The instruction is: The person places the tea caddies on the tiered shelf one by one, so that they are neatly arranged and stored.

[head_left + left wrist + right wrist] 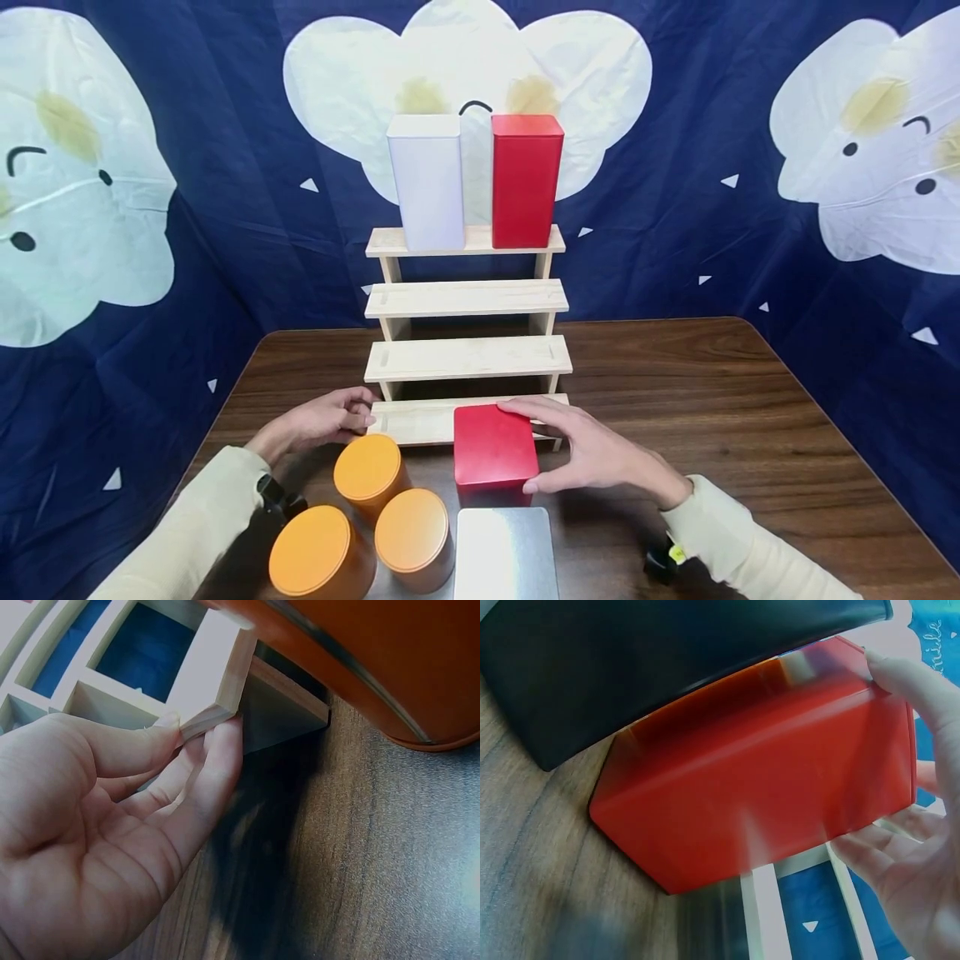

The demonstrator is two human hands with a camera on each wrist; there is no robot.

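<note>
My left hand (330, 419) pinches the left end of the lowest step of a wooden tiered shelf (412, 423). The left wrist view shows thumb above and fingers below the board's corner (206, 679). Just in front of that step stands a red rectangular tin (495, 450). My right hand (592, 450) grips its upper part, thumb on the near side and fingers at the far side. In the right wrist view the red tin (765, 795) is upright, its base by the tabletop, with the shelf right behind it.
A silver-lidded tin (506, 554) stands close in front of the red one. Three orange round canisters (367, 467) cluster left of it, one near my left hand. On the top step are a white tin (427, 183) and another red tin (527, 183). Blue cloth (660, 250) hangs behind the table.
</note>
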